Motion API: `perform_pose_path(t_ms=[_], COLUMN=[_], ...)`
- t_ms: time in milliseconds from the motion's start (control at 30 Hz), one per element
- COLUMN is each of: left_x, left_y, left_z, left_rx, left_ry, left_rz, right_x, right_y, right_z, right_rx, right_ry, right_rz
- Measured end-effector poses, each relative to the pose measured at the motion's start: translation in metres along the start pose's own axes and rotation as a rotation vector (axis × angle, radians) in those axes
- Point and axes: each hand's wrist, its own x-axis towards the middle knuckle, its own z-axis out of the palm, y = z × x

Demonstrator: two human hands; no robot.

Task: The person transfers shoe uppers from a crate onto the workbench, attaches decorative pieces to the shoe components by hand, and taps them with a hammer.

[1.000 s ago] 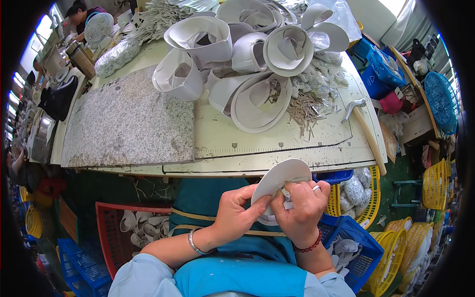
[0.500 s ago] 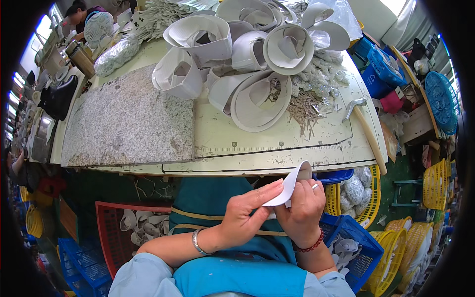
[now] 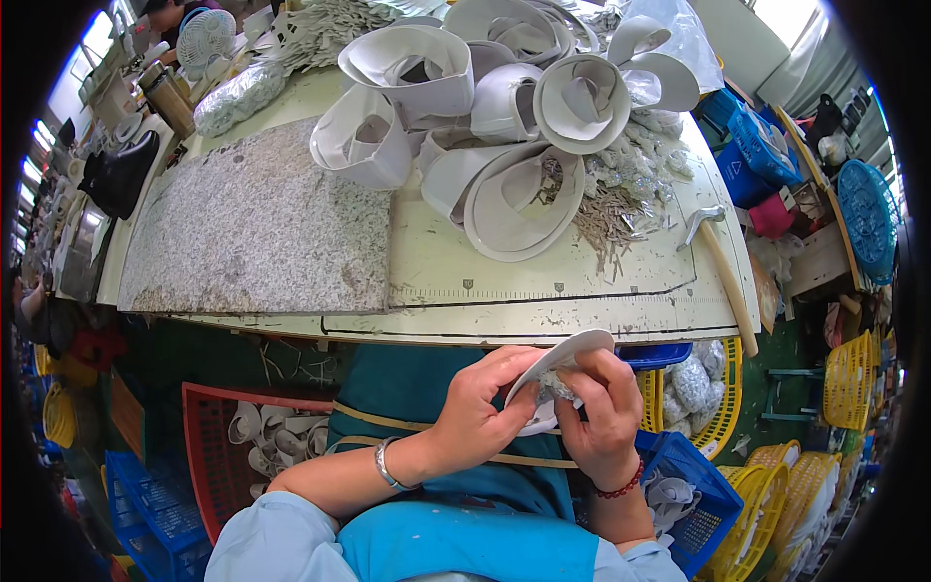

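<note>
Fingers of the left hand clamp the curved white piece near the table edge, and I judge it could slip if the right hand, grip unclear from my end, tugs.

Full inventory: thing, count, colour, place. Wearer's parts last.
Table: one, cream, ahead
Curved piece: one, white, front centre
Crumpled wad: one, whitish, against piece
Slab: one, grey, table's left
Curled sheets: several, white, on table
Scraps: many, brownish, right of sheets
Hammer: one, tan handle, table's right
Plastic bags: several, clear, both sides
Boot: one, black, far left
Fan: one, white, upper left
Red basket: one, lower left
Blue baskets: several, both sides
Yellow baskets: several, mostly right
Co-worker: one, dark clothing, upper left
Rest: too small
Apron: one, blue, torso
Left hand: one, gripping curved piece
Right hand: one, at crumpled wad
</note>
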Motion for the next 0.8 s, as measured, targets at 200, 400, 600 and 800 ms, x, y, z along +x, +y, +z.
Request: perform_pose_path(t_ms=[200, 400, 600, 800], left_x=[0.003, 0.004, 0.004, 0.005], left_y=[0.006, 0.008, 0.003, 0.005], left_z=[0.0, 0.0, 0.0, -0.006], left_rx=[0.047, 0.019, 0.02, -0.132], left_ry=[0.037, 0.064, 0.09, 0.04], left_rz=[-0.024, -0.002, 0.02, -0.217], right_x=[-0.006, -0.013, -0.013, -0.018], right_y=[0.007, 0.005, 0.006, 0.002], right_z=[0.008, 0.011, 0.013, 0.01], right_rx=[0.002, -0.114, -0.143, -0.186], right_ry=[0.064, 0.129, 0.101, 0.084], right_rz=[-0.174, -0.235, -0.216, -0.255])
